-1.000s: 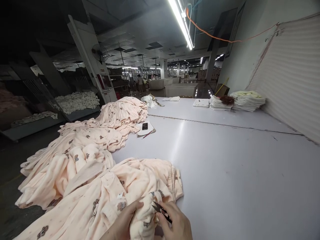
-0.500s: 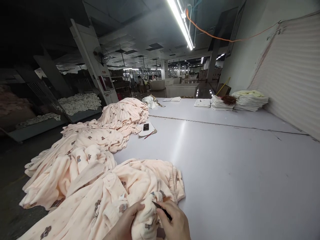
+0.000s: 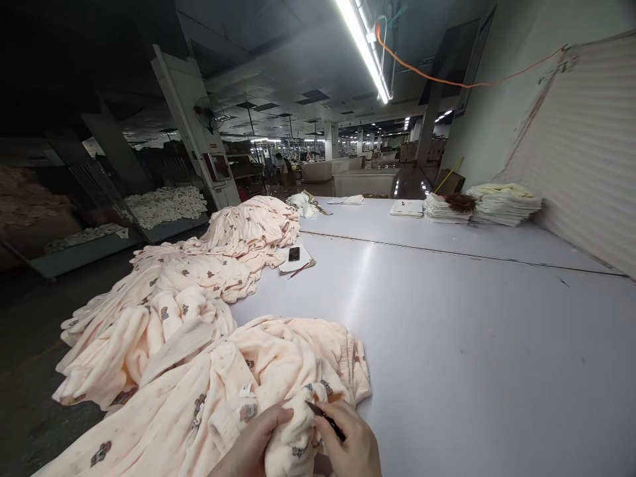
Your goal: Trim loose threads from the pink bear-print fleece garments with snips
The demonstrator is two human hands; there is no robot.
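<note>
A pale pink fleece garment with small brown printed figures lies in folds at the front of the table. My left hand is closed on a bunched-up part of it, thumb on top. Between the thumb and fingers of my right hand are small black thread snips. Their dark pointed tip lies against the bunched cloth, pointing up and left. Whether the blades are apart is too small to tell. A small white label shows on the fabric left of my hands.
More pink garments are heaped along the table's left side. A phone lies on papers beside a red pen. Folded white cloth stacks stand at the back right of the pale table. A wall bounds the right.
The whole view has shifted slightly, so the surroundings sit a little further right. Both hands keep almost the same hold on the cloth and the snips.
</note>
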